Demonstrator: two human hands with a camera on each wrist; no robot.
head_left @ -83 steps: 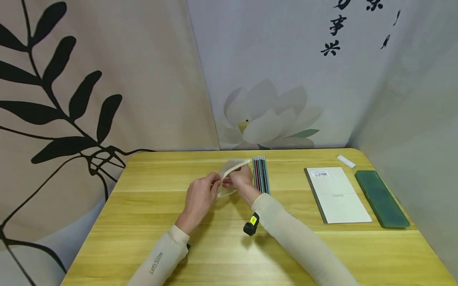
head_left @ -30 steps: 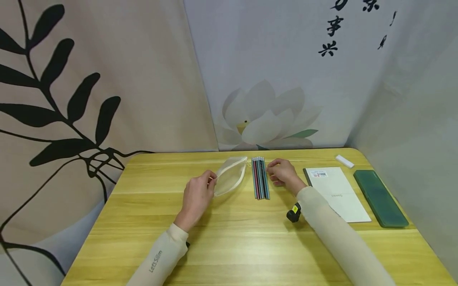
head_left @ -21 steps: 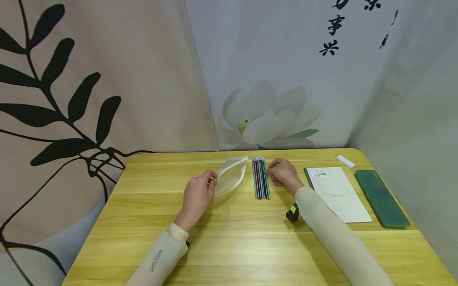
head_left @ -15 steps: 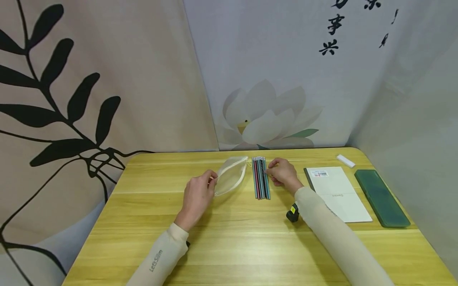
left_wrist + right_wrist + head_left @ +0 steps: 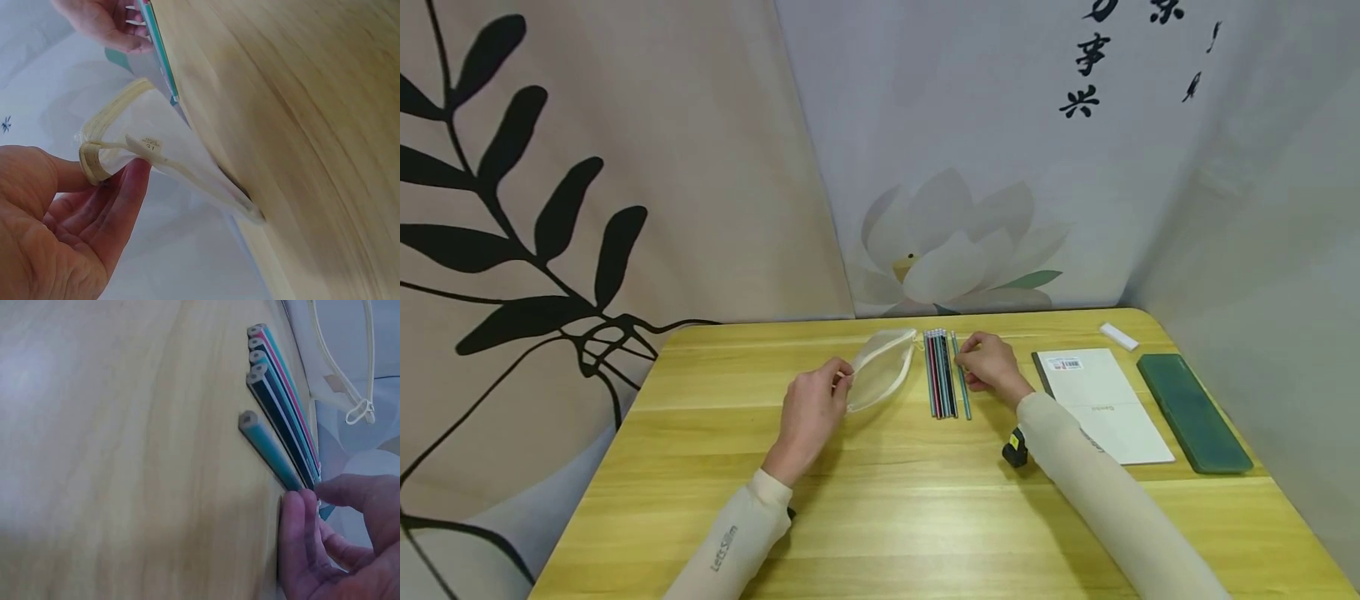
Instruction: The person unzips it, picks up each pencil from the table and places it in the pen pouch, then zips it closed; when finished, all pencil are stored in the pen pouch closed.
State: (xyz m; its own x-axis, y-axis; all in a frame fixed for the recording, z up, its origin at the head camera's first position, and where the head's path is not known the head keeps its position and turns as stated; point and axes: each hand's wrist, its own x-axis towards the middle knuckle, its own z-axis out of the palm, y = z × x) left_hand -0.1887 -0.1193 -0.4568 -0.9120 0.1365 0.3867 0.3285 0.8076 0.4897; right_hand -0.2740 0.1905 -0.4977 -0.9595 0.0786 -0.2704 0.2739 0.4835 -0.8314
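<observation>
My left hand (image 5: 808, 408) pinches one end of a whitish see-through zip pouch (image 5: 874, 382). In the left wrist view the thumb and fingers grip the rim of the pouch (image 5: 169, 134), its mouth gaping. Right of the pouch, several pencils (image 5: 937, 375) lie side by side on the table, teal, dark and red striped. One teal pencil (image 5: 965, 402) lies slightly apart from that row. My right hand (image 5: 991, 365) pinches this teal pencil between thumb and fingers, its unsharpened end (image 5: 249, 419) pointing towards the right wrist camera.
Further right on the wooden table (image 5: 880, 517) lie a white notebook (image 5: 1105, 404) with a dark spine, a green case (image 5: 1195, 412) and a small white block (image 5: 1118, 336). Curtains (image 5: 955, 125) hang behind the table's back edge.
My right hand left the pouch and moved right to the pencils. One teal pencil has since come away from the row towards it. The left hand keeps hold of the pouch, which gapes wider.
</observation>
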